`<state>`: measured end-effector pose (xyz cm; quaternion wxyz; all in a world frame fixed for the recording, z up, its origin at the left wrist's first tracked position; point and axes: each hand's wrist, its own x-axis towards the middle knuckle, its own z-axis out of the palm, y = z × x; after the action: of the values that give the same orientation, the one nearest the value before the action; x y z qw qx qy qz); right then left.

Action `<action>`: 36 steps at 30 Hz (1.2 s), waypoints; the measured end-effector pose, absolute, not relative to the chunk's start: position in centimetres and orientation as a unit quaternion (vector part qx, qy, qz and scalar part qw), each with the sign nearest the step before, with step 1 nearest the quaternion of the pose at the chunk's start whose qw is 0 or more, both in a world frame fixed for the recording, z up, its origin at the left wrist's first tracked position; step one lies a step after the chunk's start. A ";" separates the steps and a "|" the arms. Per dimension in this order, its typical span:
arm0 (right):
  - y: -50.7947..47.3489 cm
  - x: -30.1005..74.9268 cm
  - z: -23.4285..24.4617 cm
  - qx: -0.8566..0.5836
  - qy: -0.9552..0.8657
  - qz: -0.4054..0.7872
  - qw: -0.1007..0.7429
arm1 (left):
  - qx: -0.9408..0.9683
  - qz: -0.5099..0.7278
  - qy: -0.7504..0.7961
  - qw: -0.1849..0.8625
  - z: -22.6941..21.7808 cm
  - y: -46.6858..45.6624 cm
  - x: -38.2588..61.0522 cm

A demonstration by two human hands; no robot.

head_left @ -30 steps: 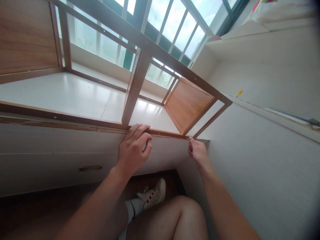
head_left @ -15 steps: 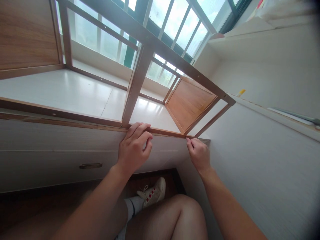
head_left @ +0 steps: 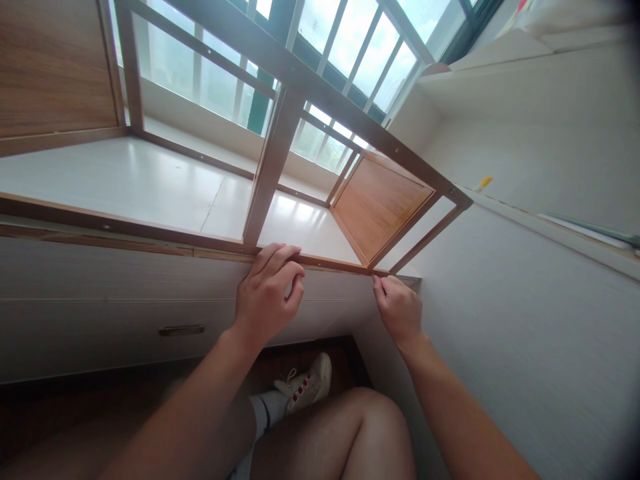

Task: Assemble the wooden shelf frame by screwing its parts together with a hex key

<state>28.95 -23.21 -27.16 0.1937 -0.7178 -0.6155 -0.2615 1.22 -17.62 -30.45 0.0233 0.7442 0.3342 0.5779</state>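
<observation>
A brown wooden frame [head_left: 273, 167] with open bays stands on the white top of a low cabinet, by the window. My left hand [head_left: 267, 287] is curled over its bottom front rail, just right of the middle upright, with the fingertips on the wood and the thumb bent below. Near the rail's right end, my right hand [head_left: 397, 307] is closed in a pinch against the front edge. Whatever sits between those fingertips, if anything, is hidden. A wooden panel [head_left: 383, 207] fills the frame's right end, and a larger one [head_left: 55, 67] closes the left side.
The white cabinet front [head_left: 115, 287] below carries a recessed handle [head_left: 181, 330]. A white wall panel [head_left: 530, 333] rises close on the right, with a yellow object [head_left: 484, 183] at its ledge. Barred window panes [head_left: 350, 53] lie behind. My shoe [head_left: 310, 383] and bent knee are underneath.
Almost nothing differs. My right hand has turned very slightly at the wrist, its fingertips at the same spot; my left hand stays on the rail.
</observation>
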 end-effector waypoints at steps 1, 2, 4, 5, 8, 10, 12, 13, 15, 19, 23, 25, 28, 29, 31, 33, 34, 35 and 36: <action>-23.2 28.9 -27.1 -0.723 -0.610 -0.259 0.194 | 0.744 0.578 0.334 0.023 -30.4 -17.6 1.2; -23.1 28.8 -27.1 -0.728 -0.606 -0.254 0.196 | 0.744 0.578 0.335 0.023 -30.4 -17.6 1.2; -22.9 28.6 -27.1 -0.738 -0.599 -0.239 0.201 | 0.743 0.578 0.335 0.023 -30.4 -17.6 1.3; -22.8 28.5 -27.1 -0.742 -0.595 -0.230 0.205 | 0.743 0.578 0.336 0.023 -30.4 -17.6 1.3; -22.5 28.2 -27.2 -0.757 -0.581 -0.212 0.213 | 0.744 0.577 0.336 0.022 -30.4 -17.6 1.3; -22.5 28.0 -27.2 -0.767 -0.568 -0.210 0.212 | 0.745 0.577 0.335 0.022 -30.4 -17.5 1.3; -22.5 27.9 -27.1 -0.776 -0.558 -0.212 0.204 | 0.745 0.577 0.334 0.024 -30.4 -17.5 1.3; -22.5 27.9 -27.0 -0.779 -0.555 -0.212 0.200 | 0.745 0.577 0.334 0.025 -30.4 -17.5 1.3; -22.6 27.9 -26.7 -0.785 -0.550 -0.213 0.189 | 0.746 0.577 0.333 0.027 -30.5 -17.5 1.3; -22.8 27.6 -25.9 -0.794 -0.552 -0.199 0.161 | 0.745 0.580 0.330 0.023 -30.5 -17.5 1.3; -22.8 27.7 -25.1 -0.796 -0.564 -0.168 0.139 | 0.745 0.578 0.332 0.023 -30.5 -17.6 1.3; -22.7 27.9 -24.8 -0.795 -0.570 -0.152 0.141 | 0.747 0.576 0.331 0.025 -30.5 -17.6 1.2; -22.3 28.4 -24.8 -0.784 -0.588 -0.115 0.163 | 0.747 0.576 0.332 0.030 -30.4 -17.6 1.2; -22.2 28.6 -24.9 -0.778 -0.596 -0.097 0.175 | 0.746 0.576 0.332 0.032 -30.3 -17.6 1.2; -21.9 28.9 -25.2 -0.764 -0.609 -0.061 0.203 | 0.745 0.577 0.333 0.034 -30.3 -17.6 1.1; -21.7 29.2 -25.6 -0.754 -0.613 -0.027 0.234 | 0.745 0.578 0.332 0.035 -30.3 -17.6 1.1; -21.6 29.3 -25.8 -0.751 -0.612 -0.012 0.249 | 0.744 0.578 0.332 0.035 -30.4 -17.6 1.1; -21.6 29.4 -26.1 -0.748 -0.609 0.003 0.264 | 0.744 0.579 0.331 0.034 -30.4 -17.6 1.1; -21.5 29.4 -26.4 -0.746 -0.605 0.017 0.279 | 0.744 0.580 0.331 0.034 -30.4 -17.6 1.2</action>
<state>29.40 -21.51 -26.43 0.2789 -0.7458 -0.6048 0.0166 1.16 -17.56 -30.38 0.0336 0.7439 0.3311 0.5796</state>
